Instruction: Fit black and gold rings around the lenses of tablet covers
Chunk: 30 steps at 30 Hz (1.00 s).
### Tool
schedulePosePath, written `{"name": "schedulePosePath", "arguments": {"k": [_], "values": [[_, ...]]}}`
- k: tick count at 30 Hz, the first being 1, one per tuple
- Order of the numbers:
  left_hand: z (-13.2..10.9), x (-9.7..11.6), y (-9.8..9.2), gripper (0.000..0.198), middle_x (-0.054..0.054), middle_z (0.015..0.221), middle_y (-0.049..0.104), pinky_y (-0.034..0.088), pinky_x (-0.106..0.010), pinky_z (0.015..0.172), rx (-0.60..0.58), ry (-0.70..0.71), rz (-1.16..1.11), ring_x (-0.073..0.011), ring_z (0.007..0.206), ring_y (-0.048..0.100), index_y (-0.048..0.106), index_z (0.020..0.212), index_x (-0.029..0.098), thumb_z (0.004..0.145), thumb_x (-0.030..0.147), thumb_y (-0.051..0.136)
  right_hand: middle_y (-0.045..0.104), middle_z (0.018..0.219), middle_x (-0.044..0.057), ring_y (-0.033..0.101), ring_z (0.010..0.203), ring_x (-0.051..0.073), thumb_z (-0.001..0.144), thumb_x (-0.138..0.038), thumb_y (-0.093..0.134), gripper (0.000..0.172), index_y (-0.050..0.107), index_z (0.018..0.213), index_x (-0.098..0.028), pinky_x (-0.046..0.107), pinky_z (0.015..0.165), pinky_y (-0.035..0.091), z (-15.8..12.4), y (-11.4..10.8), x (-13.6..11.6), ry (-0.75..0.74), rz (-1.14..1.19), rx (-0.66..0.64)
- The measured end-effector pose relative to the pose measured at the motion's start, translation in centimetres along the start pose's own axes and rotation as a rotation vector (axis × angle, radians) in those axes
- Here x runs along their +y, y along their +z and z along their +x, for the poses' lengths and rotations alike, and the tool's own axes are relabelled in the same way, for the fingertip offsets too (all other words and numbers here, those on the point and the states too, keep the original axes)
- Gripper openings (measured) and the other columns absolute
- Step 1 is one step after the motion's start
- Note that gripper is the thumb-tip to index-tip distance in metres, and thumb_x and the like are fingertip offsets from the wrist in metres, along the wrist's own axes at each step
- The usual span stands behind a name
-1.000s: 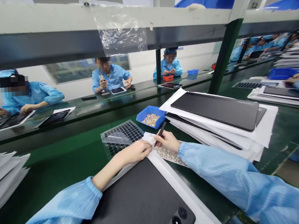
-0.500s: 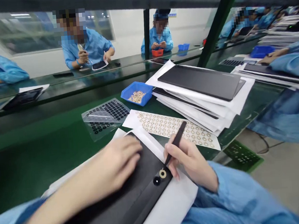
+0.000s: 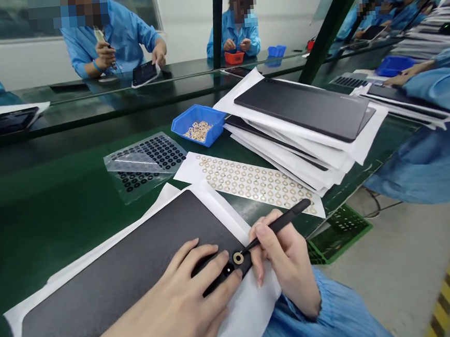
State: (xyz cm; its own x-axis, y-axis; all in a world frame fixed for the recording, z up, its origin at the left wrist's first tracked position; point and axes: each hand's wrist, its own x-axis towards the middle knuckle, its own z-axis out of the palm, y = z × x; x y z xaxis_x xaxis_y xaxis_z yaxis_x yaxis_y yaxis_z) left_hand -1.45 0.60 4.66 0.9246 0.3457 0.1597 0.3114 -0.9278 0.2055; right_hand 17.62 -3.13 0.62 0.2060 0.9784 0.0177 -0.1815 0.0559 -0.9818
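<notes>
A dark grey flat panel, like a tablet's back cover (image 3: 139, 263), lies on white paper in front of me. My left hand (image 3: 198, 279) rests on it with the fingers spread, their tips beside a small round black hole. Between its thumb and fingers, my right hand (image 3: 282, 257) grips black tweezers (image 3: 287, 219). The tweezers' tip meets a gold-coloured ring (image 3: 238, 258) at the panel's right end, next to the hole. Whether the ring is pressed fully down I cannot tell.
Past the panel lie a white sheet of gold rings (image 3: 257, 184) and a clear sheet of black rings (image 3: 147, 164). A blue bin (image 3: 198, 126) holds loose rings. Stacked panels and paper (image 3: 302, 110) stand at the back right. Co-workers sit opposite and to the right.
My left hand has moved right and nearer, from the panel's far edge to beside the ring. The tweezers have tilted lower towards the right. The whole view has shifted.
</notes>
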Motion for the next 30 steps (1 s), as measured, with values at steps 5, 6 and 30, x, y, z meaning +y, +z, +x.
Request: {"name": "schedulePosePath", "arguments": {"k": [5, 6, 30], "values": [[0.1, -0.1, -0.3, 0.051, -0.002, 0.122, 0.061, 0.044, -0.049, 0.097, -0.045, 0.002, 0.011, -0.0297, 0.109, 0.055, 0.042, 0.136, 0.033, 0.086, 0.029, 0.051, 0.047, 0.037, -0.009, 0.045, 0.027, 0.009, 0.09, -0.043, 0.049, 0.025, 0.044, 0.077, -0.021, 0.018, 0.03, 0.038, 0.0, 0.0, 0.0, 0.006, -0.012, 0.007], [0.2, -0.1, -0.5, 0.05, -0.003, 0.122, 0.061, 0.044, -0.049, 0.097, -0.046, 0.013, 0.029, -0.0295, 0.109, 0.055, 0.043, 0.135, 0.032, 0.086, 0.029, 0.05, 0.047, 0.037, -0.009, 0.046, 0.027, 0.01, 0.09, -0.042, 0.049, 0.025, 0.044, 0.077, -0.021, 0.019, 0.03, 0.038, 0.0, 0.0, 0.0, 0.007, -0.014, 0.006], [0.7, 0.2, -1.6, 0.038, -0.004, 0.117, 0.063, 0.045, -0.037, 0.096, -0.038, 0.043, 0.143, -0.0238, 0.105, 0.056, 0.055, 0.122, 0.019, 0.084, 0.019, 0.051, 0.044, 0.04, -0.01, 0.046, 0.028, 0.008, 0.092, -0.034, 0.048, 0.021, 0.042, 0.077, -0.021, 0.019, 0.033, 0.039, -0.3, -0.1, -0.1, -0.082, -0.086, -0.003]]}}
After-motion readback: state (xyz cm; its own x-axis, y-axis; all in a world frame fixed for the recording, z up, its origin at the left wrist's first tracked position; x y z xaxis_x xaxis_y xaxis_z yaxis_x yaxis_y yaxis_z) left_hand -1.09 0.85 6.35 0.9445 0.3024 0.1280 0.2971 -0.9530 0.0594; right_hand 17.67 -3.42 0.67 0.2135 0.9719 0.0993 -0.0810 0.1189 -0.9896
